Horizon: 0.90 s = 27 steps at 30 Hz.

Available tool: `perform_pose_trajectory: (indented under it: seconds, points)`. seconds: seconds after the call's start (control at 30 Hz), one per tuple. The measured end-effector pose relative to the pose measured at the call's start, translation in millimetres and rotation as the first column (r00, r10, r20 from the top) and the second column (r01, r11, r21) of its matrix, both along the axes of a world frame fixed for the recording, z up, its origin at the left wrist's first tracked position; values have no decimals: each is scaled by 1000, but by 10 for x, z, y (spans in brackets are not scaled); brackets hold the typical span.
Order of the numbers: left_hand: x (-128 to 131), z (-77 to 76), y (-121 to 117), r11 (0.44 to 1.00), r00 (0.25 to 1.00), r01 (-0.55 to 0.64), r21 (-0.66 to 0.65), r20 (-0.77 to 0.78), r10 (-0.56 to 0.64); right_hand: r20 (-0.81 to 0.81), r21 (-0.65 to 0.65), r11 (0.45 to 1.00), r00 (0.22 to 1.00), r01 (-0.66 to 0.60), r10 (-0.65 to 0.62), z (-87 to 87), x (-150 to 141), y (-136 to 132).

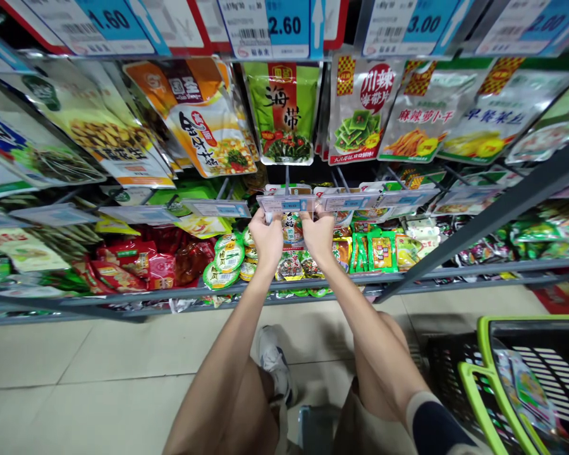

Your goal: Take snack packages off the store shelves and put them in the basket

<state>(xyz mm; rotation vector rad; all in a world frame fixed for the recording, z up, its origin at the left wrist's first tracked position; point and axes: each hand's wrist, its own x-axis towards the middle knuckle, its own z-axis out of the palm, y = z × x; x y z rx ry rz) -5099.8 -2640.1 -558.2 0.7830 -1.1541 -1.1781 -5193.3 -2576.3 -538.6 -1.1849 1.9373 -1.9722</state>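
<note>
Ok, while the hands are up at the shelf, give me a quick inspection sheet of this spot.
Surface: grey metal shelf rail above beige floor tiles.
Job's things: clear plastic price-label holders, with snack packets just below.
Clutter: white scrap under the rail.
Grips: left hand and right hand raised to the holders, fingertips partly hidden; cannot tell if either holds anything.
Cables: nothing seen.
Surroundings: seaweed packet hanging above; blue price tags along the top; green-rimmed shopping basket at lower right.
</note>
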Motion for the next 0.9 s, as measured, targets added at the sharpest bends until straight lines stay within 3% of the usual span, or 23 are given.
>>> perform_pose_trajectory:
  seconds: [0.27, 0.47, 0.57, 0.67, 0.77, 0.9]
  points:
    - [40, -102, -88, 998, 994, 17, -54, 104, -11, -115, 50, 996, 991, 70, -64, -91, -41, 11]
    - [22, -215, -92, 983, 993, 120, -138, 25, -118, -219, 87, 973, 957, 215, -192, -327, -58, 37]
    - [66, -275, -83, 979, 998, 62, -194, 14, -61, -399, 80, 981, 907, 179, -133, -376, -67, 91]
    - [144, -333, -52, 966, 989, 46, -255, 150, -7, -539, 60, 991, 840, 119, -69, -384, -77, 150]
    - [221, -381, 37, 895, 952, 107, -433, 304, 33, -541, -33, 996, 836, 81, -86, -395, -96, 204]
    - [294, -433, 235, 731, 951, 104, -675, 282, 125, -486, -109, 993, 869, 45, -93, -383, -126, 278]
